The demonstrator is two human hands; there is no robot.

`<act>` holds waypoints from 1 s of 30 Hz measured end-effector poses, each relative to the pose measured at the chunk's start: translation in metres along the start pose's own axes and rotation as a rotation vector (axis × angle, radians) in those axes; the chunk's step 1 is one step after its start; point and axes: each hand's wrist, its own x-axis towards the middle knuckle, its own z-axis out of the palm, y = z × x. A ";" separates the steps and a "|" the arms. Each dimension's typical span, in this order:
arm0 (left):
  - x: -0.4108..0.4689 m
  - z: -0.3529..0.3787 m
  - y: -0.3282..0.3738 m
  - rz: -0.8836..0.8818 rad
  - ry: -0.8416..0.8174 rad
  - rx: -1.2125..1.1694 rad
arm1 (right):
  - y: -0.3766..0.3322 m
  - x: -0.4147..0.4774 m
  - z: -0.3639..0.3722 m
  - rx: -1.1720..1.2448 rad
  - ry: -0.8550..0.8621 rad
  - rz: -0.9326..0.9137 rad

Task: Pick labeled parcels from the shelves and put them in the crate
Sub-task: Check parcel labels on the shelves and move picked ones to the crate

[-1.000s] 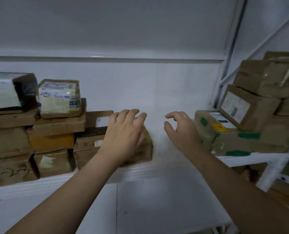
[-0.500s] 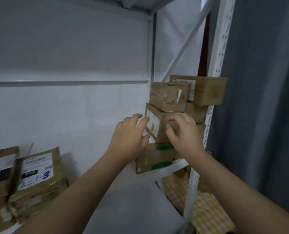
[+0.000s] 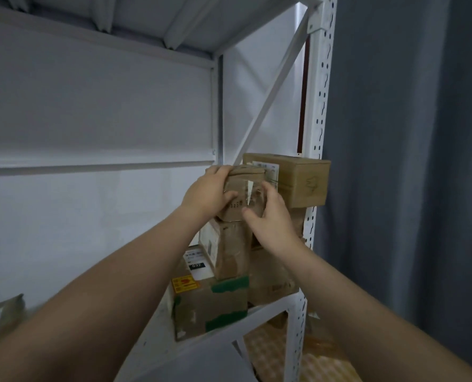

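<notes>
left hand (image 3: pixel 208 193) — grips small top parcel (image 3: pixel 244 198) | right hand (image 3: pixel 270 216) — grips it too | stack on shelf (image 3: pixel 268 307)

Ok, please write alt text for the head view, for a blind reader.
The left hand and right hand grip a small parcel atop a stack of boxes at the right end of a white shelf; a grey curtain hangs beside it.

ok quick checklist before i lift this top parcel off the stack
1. Left hand holds the top parcel: ok, fingers curl over its upper edge.
2. Right hand holds it: ok, gripping its right side.
3. Label on it: cannot tell, only faint print shows.
4. Parcel beneath steady: cannot tell.
5. Clear of the larger box behind: cannot tell.
6. Crate in sight: not ok, not in view.
</notes>
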 end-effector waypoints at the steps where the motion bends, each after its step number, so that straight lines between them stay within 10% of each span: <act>1: -0.003 0.000 -0.002 -0.012 0.035 -0.042 | 0.000 0.004 0.002 0.053 0.007 0.019; 11: -0.058 -0.009 0.008 0.022 0.350 -0.491 | 0.000 0.010 0.015 0.455 0.073 -0.021; 25: -0.086 -0.035 0.004 -0.390 0.285 -1.005 | -0.009 -0.018 0.029 0.169 0.002 -0.414; 30: -0.097 -0.048 -0.007 -0.486 0.389 -1.256 | -0.028 -0.018 0.024 0.499 0.018 -0.213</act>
